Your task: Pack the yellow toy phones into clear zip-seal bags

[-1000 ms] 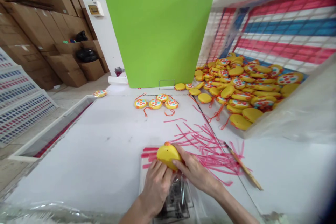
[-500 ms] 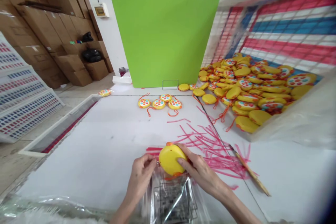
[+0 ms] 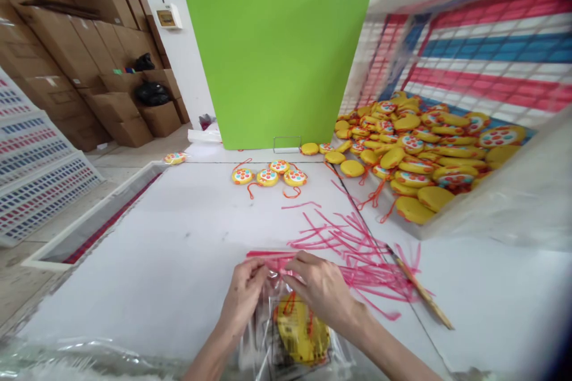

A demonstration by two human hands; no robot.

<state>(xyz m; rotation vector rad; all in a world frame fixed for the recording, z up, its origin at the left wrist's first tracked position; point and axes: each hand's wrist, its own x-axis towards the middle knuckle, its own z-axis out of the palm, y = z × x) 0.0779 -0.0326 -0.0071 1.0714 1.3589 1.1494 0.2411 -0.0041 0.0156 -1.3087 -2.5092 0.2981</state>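
Observation:
A yellow round toy (image 3: 304,333) with an orange cord lies inside a clear plastic bag (image 3: 263,342) at the front of the table. Dark print on the bag partly covers the toy. My left hand (image 3: 243,289) pinches the left side of the bag's top edge, fingers closed. Close beside it, my right hand (image 3: 319,280) is closed on the same edge, its fingertips partly hidden. The bag's pink strip (image 3: 272,255) runs just beyond both hands.
Pink strips (image 3: 375,277) lie scattered right of my hands, with a thin wooden stick (image 3: 422,292). Several button-faced yellow toys (image 3: 267,177) sit mid-table. A large heap of them (image 3: 411,149) fills the right side. A green board (image 3: 281,59) stands at the back.
The yellow toy has gone from my right hand into the clear bag. My right hand has moved left to the bag's top edge; my left hand stays there.

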